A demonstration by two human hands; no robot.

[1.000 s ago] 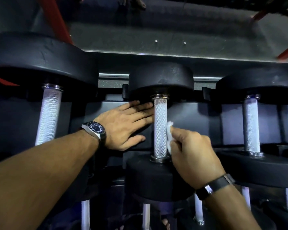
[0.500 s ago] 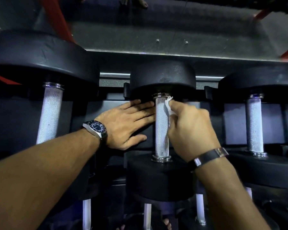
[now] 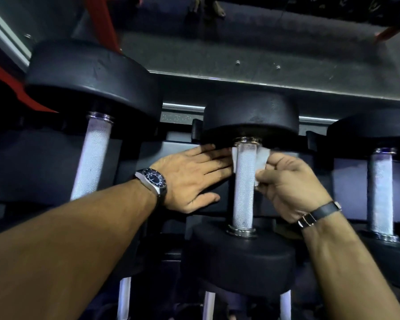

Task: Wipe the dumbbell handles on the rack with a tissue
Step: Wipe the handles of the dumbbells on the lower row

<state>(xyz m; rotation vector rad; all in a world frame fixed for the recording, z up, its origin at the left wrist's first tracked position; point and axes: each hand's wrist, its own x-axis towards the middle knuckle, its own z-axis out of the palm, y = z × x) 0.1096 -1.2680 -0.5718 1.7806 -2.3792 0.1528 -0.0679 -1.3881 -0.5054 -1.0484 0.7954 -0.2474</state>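
Dark rack [image 3: 275, 82] rails carry three black-headed dumbbells side by side. On the middle dumbbell [image 3: 249, 116], the silver knurled handle [image 3: 243, 188] stands upright between round heads, chrome collars at both ends. A white tissue [image 3: 262, 158] wraps behind its top, showing on both sides. The right hand [image 3: 293, 185] has its grip pinching the tissue; the left hand [image 3: 192, 181] lies flat, fingers spread straight, tips by the handle
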